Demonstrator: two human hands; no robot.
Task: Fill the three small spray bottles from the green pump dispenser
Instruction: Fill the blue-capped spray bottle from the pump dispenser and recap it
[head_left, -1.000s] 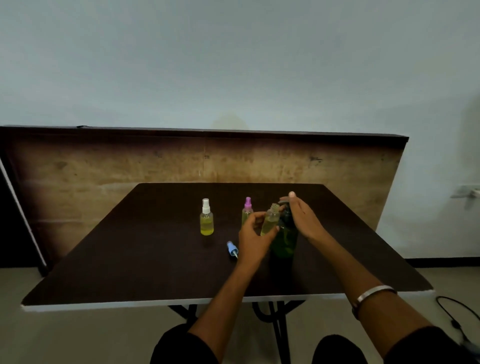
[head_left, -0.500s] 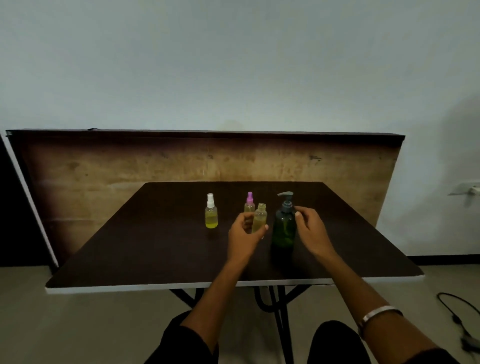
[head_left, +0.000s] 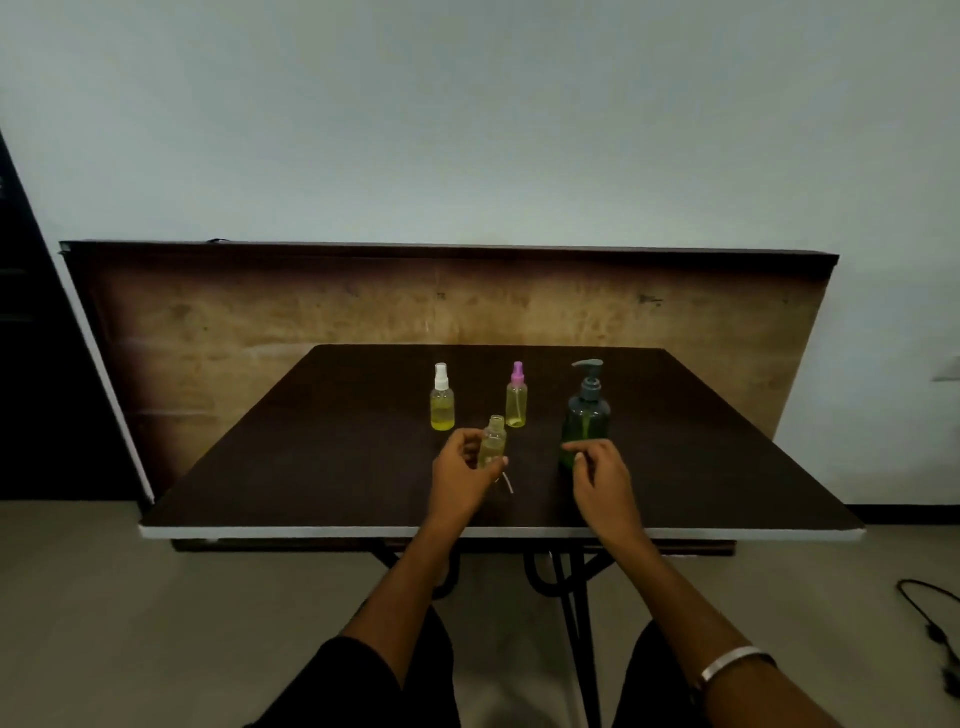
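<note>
Meanwhile, left hand (head_left: 460, 480) fingers round uncapped bottle (head_left: 492, 442), right hand (head_left: 597, 470) loose-fingered before green pump dispenser (head_left: 586, 415).

You have three small clear spray bottles upright on the dark surface (head_left: 727, 467). The white-capped bottle (head_left: 442, 398) and the pink-capped bottle (head_left: 516, 396) stand side by side, each holding yellow liquid. The uncapped bottle (head_left: 493, 443) stands nearer you. The green pump dispenser (head_left: 585, 415) stands upright to their right.
</note>
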